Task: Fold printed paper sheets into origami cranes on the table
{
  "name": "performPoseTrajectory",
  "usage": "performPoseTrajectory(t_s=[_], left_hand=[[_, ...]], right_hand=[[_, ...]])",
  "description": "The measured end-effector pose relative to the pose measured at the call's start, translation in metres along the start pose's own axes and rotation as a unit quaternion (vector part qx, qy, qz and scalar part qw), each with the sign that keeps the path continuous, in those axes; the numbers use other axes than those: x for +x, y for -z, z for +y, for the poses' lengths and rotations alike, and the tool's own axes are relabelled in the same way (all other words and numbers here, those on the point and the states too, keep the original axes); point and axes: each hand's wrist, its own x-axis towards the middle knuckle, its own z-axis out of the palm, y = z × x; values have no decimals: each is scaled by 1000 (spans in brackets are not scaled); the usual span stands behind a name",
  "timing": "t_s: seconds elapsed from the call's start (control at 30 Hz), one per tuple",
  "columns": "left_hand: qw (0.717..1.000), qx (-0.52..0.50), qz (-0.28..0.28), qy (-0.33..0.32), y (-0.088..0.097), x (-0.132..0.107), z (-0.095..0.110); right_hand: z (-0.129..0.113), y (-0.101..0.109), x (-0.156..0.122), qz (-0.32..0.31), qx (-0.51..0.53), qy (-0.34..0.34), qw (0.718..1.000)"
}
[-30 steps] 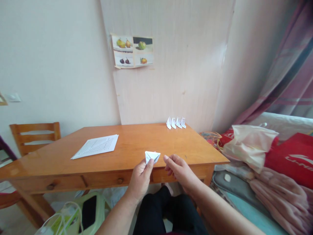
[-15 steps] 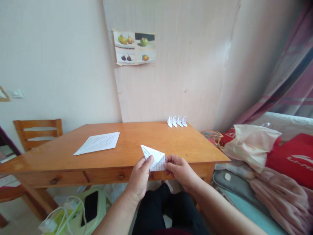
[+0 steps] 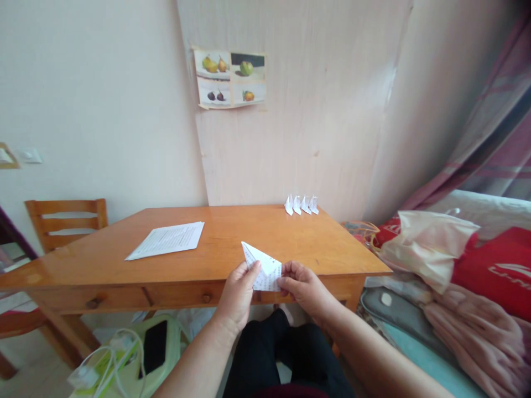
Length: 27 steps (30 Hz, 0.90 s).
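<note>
Between my two hands is a folded sheet of printed paper (image 3: 267,272), white with rows of dark print and a sharp point at its upper left. My left hand (image 3: 238,293) grips its left side, thumb on the near face; the other fingers are mostly hidden behind it. At the right edge, my right hand (image 3: 305,284) pinches the paper between thumb and curled fingers. The paper is held up just off the front edge of the wooden table (image 3: 232,232). Several small folded white paper figures (image 3: 301,204) stand in a row at the table's back right.
A stack of printed sheets (image 3: 168,240) lies on the table's left part. Below, a green stool (image 3: 172,342) carries a black phone (image 3: 155,347) and white cables. Bags, including a red one (image 3: 495,271), and a pink cloth (image 3: 460,323) crowd the right side. A wooden chair (image 3: 66,209) stands left.
The upper flap of the folded paper has tilted slightly, and its near face shows more print. Both hands keep their hold in nearly the same spots. The view has shifted a little.
</note>
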Motion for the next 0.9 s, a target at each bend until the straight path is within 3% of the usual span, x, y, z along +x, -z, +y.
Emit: performPoseTrajectory(t_s=[0.17,0.33,0.53,0.9], left_hand=[[998,55,-15,-4,3,1,-3],[998,48,-38,-10,1,0,-2],[998,61,-24,-11,1,0,-1],[1000,1,-30,-8,2,4,-2]], right_hand=[[6,5,5,5,-16,5,1000],[11,6,7,7,-25,13,1000],[11,3,5,16,-37,39,998],[1,6,-1,16,-200,106,974]])
